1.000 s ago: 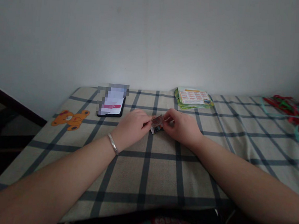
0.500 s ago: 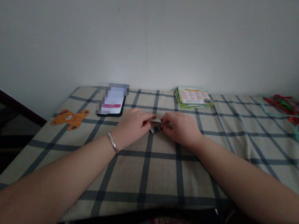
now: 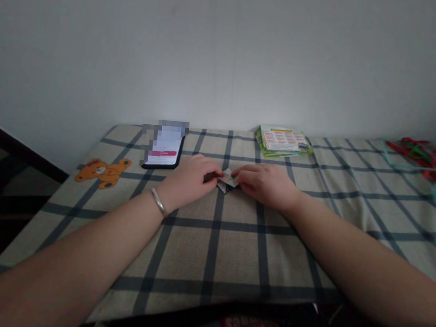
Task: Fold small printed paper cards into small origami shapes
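A small folded piece of printed paper (image 3: 227, 183) lies on the checked cloth, between my two hands. My left hand (image 3: 196, 178), with a silver bangle at its wrist, pinches the paper's left corner between thumb and fingers. From the other side, my right hand (image 3: 265, 184) has its fingers closed together on the paper's right edge. Parts of both sides of the paper are hidden under the fingertips.
A phone (image 3: 163, 151) with a lit screen lies beyond my left hand. Left of it is an orange teddy bear cutout (image 3: 104, 172). A stack of green printed sheets (image 3: 284, 141) sits by the wall, and tangled red and green ribbons (image 3: 417, 153) lie far right.
The raised paper flap now lies flatter and more of the folded paper shows. My right hand's fingers have straightened over its edge, and my left hand has shifted slightly.
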`<state>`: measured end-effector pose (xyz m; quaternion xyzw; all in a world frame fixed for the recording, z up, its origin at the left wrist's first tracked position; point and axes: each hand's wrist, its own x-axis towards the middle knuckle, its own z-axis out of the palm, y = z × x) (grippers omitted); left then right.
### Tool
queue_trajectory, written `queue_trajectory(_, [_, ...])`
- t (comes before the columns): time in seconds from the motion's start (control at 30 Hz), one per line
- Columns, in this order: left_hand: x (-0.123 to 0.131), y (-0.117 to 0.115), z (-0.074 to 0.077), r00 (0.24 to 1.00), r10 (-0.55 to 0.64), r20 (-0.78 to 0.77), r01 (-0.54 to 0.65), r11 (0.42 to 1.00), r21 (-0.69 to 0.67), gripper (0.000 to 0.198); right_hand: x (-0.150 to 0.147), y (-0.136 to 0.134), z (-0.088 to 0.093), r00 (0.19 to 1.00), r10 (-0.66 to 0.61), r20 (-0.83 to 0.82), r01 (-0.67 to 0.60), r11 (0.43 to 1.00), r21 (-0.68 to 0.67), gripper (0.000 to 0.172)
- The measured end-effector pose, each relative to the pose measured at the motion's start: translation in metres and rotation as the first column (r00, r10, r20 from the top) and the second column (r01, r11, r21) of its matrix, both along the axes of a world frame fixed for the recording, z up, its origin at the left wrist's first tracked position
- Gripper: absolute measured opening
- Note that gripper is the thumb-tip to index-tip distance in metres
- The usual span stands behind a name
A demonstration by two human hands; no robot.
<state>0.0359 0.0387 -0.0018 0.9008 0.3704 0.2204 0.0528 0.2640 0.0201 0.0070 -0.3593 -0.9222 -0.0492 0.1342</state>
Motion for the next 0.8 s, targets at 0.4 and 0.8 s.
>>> queue_trajectory(0.4, [-0.008,0.009,0.001,0.993,-0.103,-0.052,0.105,0.994,0.041,0.013,0.0015,0.0006,0.0007,0.979,0.145,0.141,-0.156,0.985,0.069,0.023])
queue_trajectory(0.8, [-0.0114,0.0108,0.0064,0.976,-0.125,-0.18,0.146,0.984,0.106,0.017,-0.0056,-0.0064,0.0073,0.954,0.108,0.28,-0.142,0.984,0.106,0.022])
